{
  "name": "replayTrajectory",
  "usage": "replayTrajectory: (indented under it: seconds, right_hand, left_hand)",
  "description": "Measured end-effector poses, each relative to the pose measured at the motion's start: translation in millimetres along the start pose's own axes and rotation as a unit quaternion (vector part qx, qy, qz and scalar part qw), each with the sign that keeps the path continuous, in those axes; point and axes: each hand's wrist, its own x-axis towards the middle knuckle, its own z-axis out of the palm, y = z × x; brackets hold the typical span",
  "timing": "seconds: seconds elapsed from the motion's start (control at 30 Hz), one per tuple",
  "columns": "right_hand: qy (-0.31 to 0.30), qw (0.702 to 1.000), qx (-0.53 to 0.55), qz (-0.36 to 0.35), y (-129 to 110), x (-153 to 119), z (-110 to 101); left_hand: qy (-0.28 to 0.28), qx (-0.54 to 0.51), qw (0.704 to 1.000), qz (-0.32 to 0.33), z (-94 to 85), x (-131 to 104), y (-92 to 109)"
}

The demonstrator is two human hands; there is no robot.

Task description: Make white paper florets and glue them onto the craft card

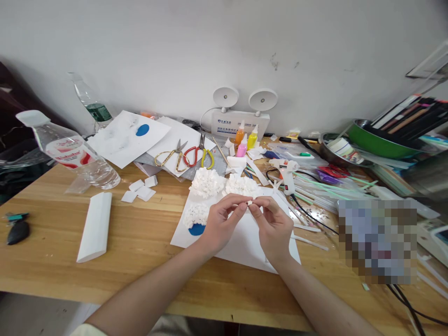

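My left hand (224, 217) and my right hand (273, 221) meet above a white paper sheet (241, 247). Between their fingertips they pinch a small white piece (249, 202), probably paper, too small to make out fully. Behind and beside them on the sheet lie fluffy white clusters: one at the back (206, 182), another (241, 184) partly behind my fingers, and a third (196, 213) to the left, on a blue disc (196, 229).
Left stand a water bottle (80, 156), small white paper squares (140, 189) and a folded white strip (94, 226). Behind lie gold scissors (173, 156), pliers (200, 154) and paint bottles (241, 145). A glue gun (287, 173), its cord and plastic strips crowd the right.
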Motion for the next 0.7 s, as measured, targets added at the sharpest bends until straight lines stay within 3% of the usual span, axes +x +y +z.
replayTrajectory:
  seconds: [0.37, 0.53, 0.7]
  right_hand:
    - [0.06, 0.994, -0.075, -0.054, 5.1, -4.3, -0.4]
    - [0.053, 0.996, -0.061, -0.03, 4.2, -3.2, -0.1]
    - [0.049, 0.998, -0.046, -0.015, 1.0, -0.8, 0.7]
  left_hand:
    - [-0.038, 0.054, 0.998, 0.009, 1.3, -1.5, 0.8]
    - [-0.054, 0.056, 0.997, 0.007, 2.1, -2.2, -0.3]
    - [0.059, 0.074, 0.995, 0.033, 2.6, -3.9, 0.7]
